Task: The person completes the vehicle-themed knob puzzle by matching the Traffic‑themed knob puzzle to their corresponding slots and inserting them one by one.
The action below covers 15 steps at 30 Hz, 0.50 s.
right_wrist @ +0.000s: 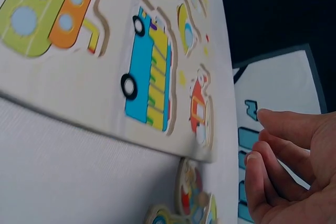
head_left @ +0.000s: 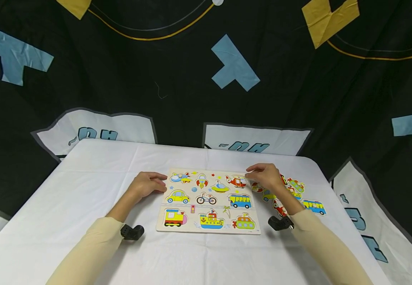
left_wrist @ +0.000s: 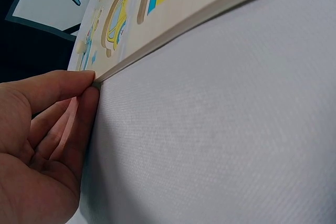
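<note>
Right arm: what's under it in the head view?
Loose pieces show on both sides of the right arm, with a bus piece to its right. The arm covers what lies directly beneath, so whether more pieces are there can't be seen.

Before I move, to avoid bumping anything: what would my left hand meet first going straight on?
The wooden puzzle board's left edge, with the airplane picture just beyond; your left hand's fingertips appear to pinch that edge, though depth is hard to judge.
</note>
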Tool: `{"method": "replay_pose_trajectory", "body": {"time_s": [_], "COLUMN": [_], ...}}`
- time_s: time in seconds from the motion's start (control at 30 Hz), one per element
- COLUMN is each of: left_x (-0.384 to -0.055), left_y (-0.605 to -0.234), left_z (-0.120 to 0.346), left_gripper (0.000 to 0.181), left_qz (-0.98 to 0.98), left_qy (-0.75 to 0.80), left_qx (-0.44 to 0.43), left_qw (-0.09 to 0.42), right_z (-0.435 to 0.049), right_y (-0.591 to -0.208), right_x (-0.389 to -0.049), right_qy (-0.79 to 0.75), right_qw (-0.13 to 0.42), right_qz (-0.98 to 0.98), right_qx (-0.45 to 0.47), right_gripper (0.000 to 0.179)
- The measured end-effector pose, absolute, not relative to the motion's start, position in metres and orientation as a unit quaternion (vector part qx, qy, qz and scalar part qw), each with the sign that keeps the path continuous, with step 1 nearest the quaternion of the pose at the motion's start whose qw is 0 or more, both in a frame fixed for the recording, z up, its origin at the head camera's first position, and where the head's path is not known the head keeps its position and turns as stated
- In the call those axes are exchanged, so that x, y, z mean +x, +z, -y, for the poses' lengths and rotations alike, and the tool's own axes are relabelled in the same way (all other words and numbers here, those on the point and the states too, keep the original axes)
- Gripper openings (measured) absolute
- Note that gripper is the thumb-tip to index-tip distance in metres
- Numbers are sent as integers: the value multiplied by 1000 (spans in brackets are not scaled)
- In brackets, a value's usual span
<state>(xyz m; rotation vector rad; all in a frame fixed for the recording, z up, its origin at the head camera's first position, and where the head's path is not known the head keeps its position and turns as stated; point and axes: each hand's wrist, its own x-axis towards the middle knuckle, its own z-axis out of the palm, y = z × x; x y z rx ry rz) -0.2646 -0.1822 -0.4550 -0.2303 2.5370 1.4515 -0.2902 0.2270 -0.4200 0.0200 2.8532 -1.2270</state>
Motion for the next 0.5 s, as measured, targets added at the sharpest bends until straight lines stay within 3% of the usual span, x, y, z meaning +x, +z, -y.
{"method": "replay_pose_trajectory", "body": {"time_s": [0.5], "left_x": [-266], "left_y": [-456], "left_z": [182], "left_gripper": [49], "left_qz": [-865], "left_qy": [485], "left_qx": [-81], "left_qw": [104], "right_z": [-254], "right_y": [-433], "right_x": [-283], "right_qy": [-397], "right_qw": [30], "right_qz": [-917], "right_qx": [31], "right_gripper": [32]}}
